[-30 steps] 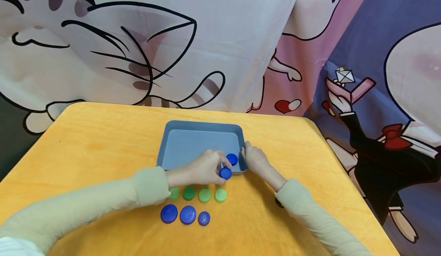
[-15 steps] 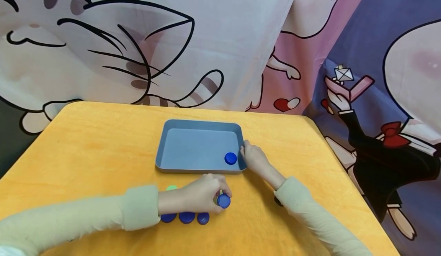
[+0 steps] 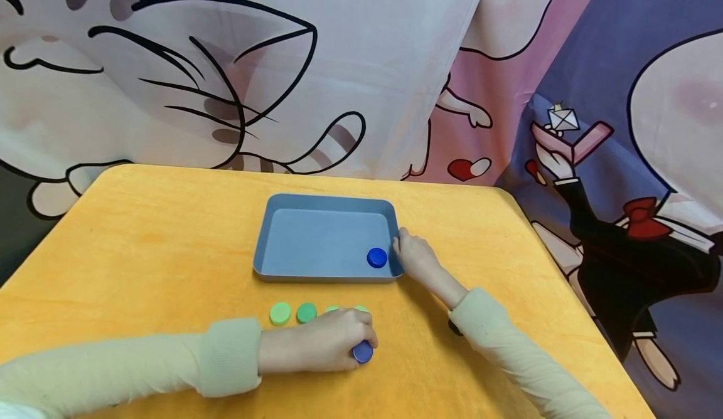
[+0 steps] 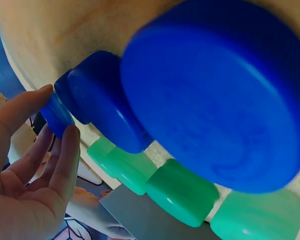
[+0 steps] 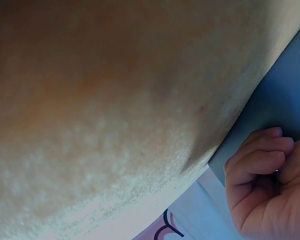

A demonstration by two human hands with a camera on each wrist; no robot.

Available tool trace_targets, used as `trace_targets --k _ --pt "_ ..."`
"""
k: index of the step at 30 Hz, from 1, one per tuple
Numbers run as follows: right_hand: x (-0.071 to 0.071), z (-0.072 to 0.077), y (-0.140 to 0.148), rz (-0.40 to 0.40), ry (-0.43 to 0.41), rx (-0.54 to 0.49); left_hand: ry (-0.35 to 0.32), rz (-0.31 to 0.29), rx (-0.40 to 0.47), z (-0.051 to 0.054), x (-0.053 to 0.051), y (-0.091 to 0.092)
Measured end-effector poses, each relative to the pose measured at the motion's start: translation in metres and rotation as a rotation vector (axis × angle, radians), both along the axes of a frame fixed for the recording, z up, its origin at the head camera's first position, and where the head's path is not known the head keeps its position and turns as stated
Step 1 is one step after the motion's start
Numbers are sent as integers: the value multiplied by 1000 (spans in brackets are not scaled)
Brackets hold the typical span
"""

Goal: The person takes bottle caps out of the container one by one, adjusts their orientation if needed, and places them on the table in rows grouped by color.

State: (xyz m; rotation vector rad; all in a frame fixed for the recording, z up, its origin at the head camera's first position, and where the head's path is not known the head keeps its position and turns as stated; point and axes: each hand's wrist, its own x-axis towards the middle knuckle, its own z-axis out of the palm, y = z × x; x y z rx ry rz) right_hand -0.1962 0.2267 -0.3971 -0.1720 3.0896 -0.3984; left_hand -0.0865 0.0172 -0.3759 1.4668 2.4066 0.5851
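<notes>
My left hand pinches a small blue bottle cap between thumb and fingers, low over the table. In the left wrist view this cap stands on edge at the end of a row of blue caps. The head view hides that row behind my left hand and sleeve. Beyond it runs a row of green caps, two of them partly covered by the hand. My right hand holds the right rim of the blue-grey tray, its fingers curled at the wall. One blue cap lies inside the tray near that hand.
The yellow table extends on all sides of the tray. A cloth printed with cartoon figures hangs behind its far edge.
From over the tray's front edge, my left hand has moved toward the body with the blue cap, past the green row. The right hand has stayed at the tray.
</notes>
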Motion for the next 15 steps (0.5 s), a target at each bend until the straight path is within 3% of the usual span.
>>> trace_targets --k 5,15 --pt "0 1 -1 -5 -4 4 53 -5 -48 -4 1 1" --pt "1 2 -2 -15 -26 3 -20 20 -57 -6 2 1"
